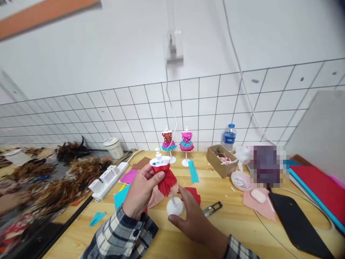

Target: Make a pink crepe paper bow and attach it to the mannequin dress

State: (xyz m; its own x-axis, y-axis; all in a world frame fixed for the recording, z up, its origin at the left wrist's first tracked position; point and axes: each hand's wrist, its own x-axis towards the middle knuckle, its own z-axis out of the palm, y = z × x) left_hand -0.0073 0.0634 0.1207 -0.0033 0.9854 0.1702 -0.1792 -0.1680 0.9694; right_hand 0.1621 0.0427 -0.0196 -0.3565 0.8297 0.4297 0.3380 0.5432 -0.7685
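Observation:
My left hand (145,187) is closed around a small white dress-form mannequin (159,157) wearing a red crepe-paper dress (165,180). Its thumb presses on the front of the bodice, and the mannequin tilts above the table. My right hand (190,214) is beside the round white base (175,207), thumb and fingers spread apart; whether the thumb touches the base I cannot tell. Blue dots show on the mannequin's white top. Behind it stand two more dressed mannequins, one with a brown and red bodice (167,138) and one in pink and blue (186,140).
Coloured paper pieces lie around, including a blue strip (193,172). A cutter (212,208) is right of my hand. Further right are a cardboard box (222,162), a pink dish (241,180), a water bottle (229,137) and a black slab (299,225). A power strip (109,180) borders feathers (67,183) at left.

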